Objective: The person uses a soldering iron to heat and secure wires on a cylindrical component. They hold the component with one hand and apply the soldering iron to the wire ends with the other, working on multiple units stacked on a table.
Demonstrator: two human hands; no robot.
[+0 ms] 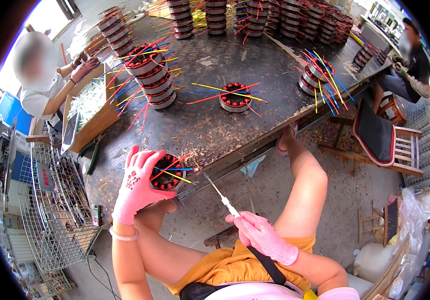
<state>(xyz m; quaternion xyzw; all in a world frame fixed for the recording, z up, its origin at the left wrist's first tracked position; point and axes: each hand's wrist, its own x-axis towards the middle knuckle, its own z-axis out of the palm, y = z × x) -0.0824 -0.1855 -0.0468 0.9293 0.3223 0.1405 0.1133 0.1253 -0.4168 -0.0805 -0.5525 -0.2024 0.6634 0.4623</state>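
Note:
My left hand (136, 184), in a pink glove, grips a round motor stator (167, 172) with red windings and red, yellow and blue leads sticking out, held at the near edge of the dark worktable (210, 130). My right hand (262, 235), also in a pink glove, pinches a thin white tube or lacing tool (220, 196) whose tip reaches toward the stator's leads. My bare knees rise below the table edge.
Stacks of similar stators (152, 80) stand on the table, with one single stator (235, 96) in the middle and more rows at the back. A person at the left works over a cardboard box (92, 107). Another person sits at the far right. Wire baskets (57, 200) stand left; a wooden chair (390, 140) right.

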